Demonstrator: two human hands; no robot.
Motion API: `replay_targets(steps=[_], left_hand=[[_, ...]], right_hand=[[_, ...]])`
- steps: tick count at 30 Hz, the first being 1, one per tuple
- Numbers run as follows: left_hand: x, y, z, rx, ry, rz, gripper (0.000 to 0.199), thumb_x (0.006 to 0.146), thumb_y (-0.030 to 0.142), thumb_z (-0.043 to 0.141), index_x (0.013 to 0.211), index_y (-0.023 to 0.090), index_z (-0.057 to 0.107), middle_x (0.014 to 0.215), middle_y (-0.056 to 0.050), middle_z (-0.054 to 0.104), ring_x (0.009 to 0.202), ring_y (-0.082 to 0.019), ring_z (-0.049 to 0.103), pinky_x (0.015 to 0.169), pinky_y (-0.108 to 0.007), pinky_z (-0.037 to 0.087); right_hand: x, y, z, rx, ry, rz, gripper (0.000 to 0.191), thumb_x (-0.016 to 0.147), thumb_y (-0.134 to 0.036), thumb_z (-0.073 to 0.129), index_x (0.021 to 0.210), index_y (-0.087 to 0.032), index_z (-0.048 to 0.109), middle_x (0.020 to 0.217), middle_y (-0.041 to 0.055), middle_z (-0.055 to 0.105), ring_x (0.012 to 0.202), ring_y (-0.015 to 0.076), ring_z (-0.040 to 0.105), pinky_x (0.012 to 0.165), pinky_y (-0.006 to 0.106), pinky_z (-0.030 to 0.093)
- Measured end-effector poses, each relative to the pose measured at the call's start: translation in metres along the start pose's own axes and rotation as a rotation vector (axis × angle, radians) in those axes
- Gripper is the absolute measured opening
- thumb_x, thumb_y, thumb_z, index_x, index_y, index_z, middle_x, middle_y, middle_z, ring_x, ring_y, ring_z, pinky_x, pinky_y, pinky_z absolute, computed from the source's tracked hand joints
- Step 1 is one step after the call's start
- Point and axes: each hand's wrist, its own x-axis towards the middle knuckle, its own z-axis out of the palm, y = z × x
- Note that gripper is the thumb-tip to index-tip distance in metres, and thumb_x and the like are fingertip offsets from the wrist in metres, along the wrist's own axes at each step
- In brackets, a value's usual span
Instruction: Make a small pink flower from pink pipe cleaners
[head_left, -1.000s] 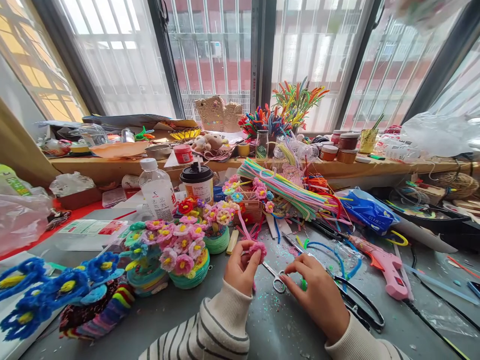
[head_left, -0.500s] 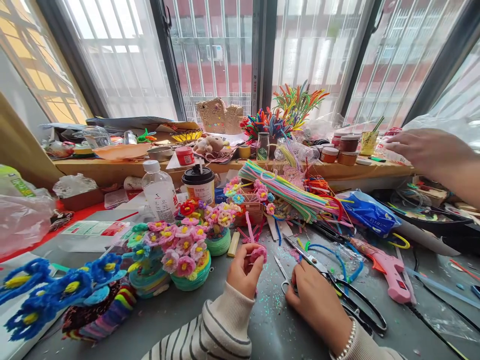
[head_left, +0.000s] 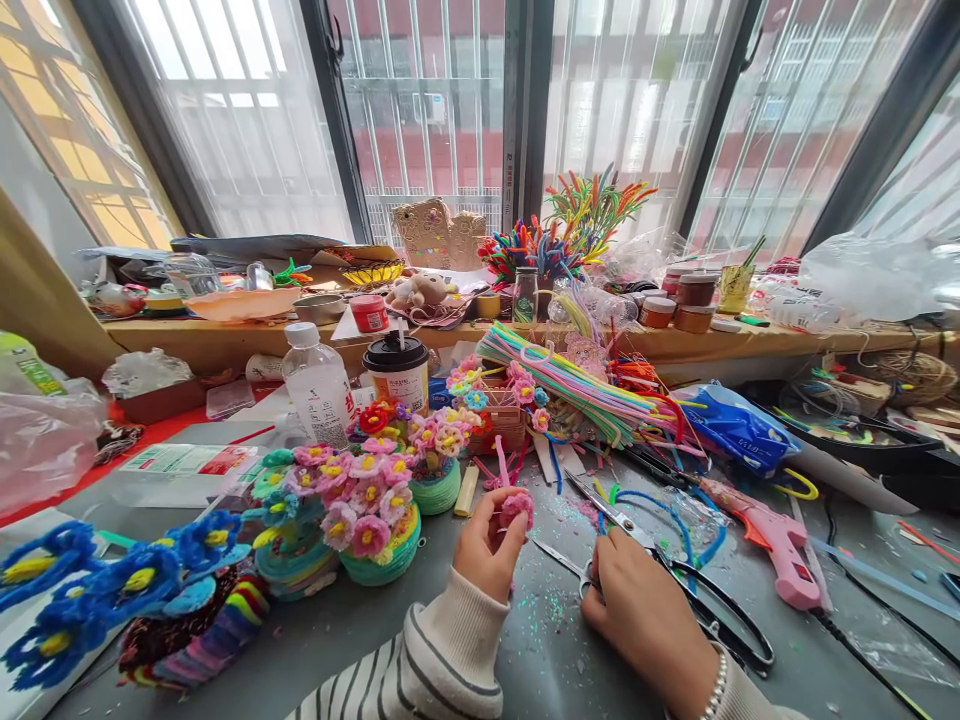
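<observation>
Two hands work close together over the bench (head_left: 315, 632), each with its own small charge. The left hand (head_left: 484, 545) pinches a pink curl (head_left: 517, 508) between thumb and fingers, raised above the surface near the middle, probably so that its fuzzy loops stay uncrushed and in plain sight. A paler pink stem (head_left: 501, 462) sticks up behind those fingers (whether it joins the curl is hidden). The right hand (head_left: 645, 605) has its fingers bent around the handle end of the small scissors (head_left: 559, 558), whose blades point away from the palm, toward the left hand; I cannot tell whether any finger sits inside the loops. Just beyond it lie the big scissors (head_left: 626, 522), partly covered by that hand, and the glue gun (head_left: 780, 550) rests farther right, perhaps to keep the tools on one side. A bundle of fuzzy sticks (head_left: 577, 385) lies toward the sill (head_left: 457, 335), likely there to be within reach without crowding the hands. On the left, pink flowers (head_left: 369, 537) and blue flowers (head_left: 142, 575) stand in round bases, seemingly set aside from the cutting. Glitter (head_left: 553, 612) and scraps dot the surface between the wrists, too fine to tell apart.
</observation>
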Motion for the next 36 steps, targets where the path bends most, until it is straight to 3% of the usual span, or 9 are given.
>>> replay_targets(steps=[6, 21, 30, 33, 36], left_hand=[[-0.001, 0.009, 0.002, -0.087, 0.011, -0.017, 0.024, 0.055, 0.022, 0.062, 0.076, 0.014, 0.055, 0.063, -0.002, 0.059, 0.054, -0.010, 0.052, 0.043, -0.018, 0.042], [-0.003, 0.010, 0.002, -0.144, -0.011, -0.038, 0.023, 0.055, 0.022, 0.062, 0.076, 0.013, 0.057, 0.067, -0.003, 0.061, 0.060, -0.013, 0.055, 0.048, -0.019, 0.046], [-0.001, 0.008, 0.002, -0.122, -0.026, -0.049, 0.021, 0.055, 0.022, 0.063, 0.073, 0.013, 0.056, 0.065, -0.003, 0.062, 0.059, -0.012, 0.055, 0.047, -0.019, 0.045], [-0.001, 0.008, 0.002, -0.121, -0.026, -0.040, 0.020, 0.056, 0.022, 0.062, 0.073, 0.013, 0.056, 0.065, -0.003, 0.062, 0.060, -0.012, 0.056, 0.051, -0.020, 0.045], [-0.002, 0.008, 0.002, -0.129, -0.030, -0.040, 0.021, 0.055, 0.023, 0.062, 0.073, 0.014, 0.057, 0.065, -0.003, 0.061, 0.060, -0.013, 0.055, 0.052, -0.021, 0.046]], right_hand=[[-0.005, 0.006, 0.004, -0.023, -0.009, -0.085, 0.016, 0.057, -0.005, 0.044, 0.060, -0.016, 0.056, 0.066, 0.0082, 0.057, 0.065, 0.0219, 0.054, 0.057, 0.029, 0.039], [0.005, 0.013, -0.002, 0.538, 0.034, 0.035, 0.013, 0.069, -0.026, 0.047, 0.060, -0.018, 0.051, 0.059, 0.0000, 0.053, 0.054, 0.0132, 0.049, 0.050, 0.024, 0.038], [0.003, 0.008, -0.010, 0.649, 0.149, 0.045, 0.011, 0.072, -0.023, 0.047, 0.066, -0.018, 0.054, 0.061, 0.0001, 0.051, 0.051, 0.0122, 0.045, 0.049, 0.023, 0.036], [0.004, 0.009, -0.007, 0.664, 0.137, 0.039, 0.007, 0.069, -0.023, 0.050, 0.067, -0.017, 0.053, 0.059, -0.0009, 0.050, 0.049, 0.0116, 0.044, 0.047, 0.022, 0.035], [0.005, 0.011, -0.004, 0.669, 0.122, 0.019, 0.015, 0.069, -0.031, 0.052, 0.062, -0.017, 0.051, 0.057, -0.0018, 0.049, 0.048, 0.0110, 0.043, 0.045, 0.021, 0.034]])
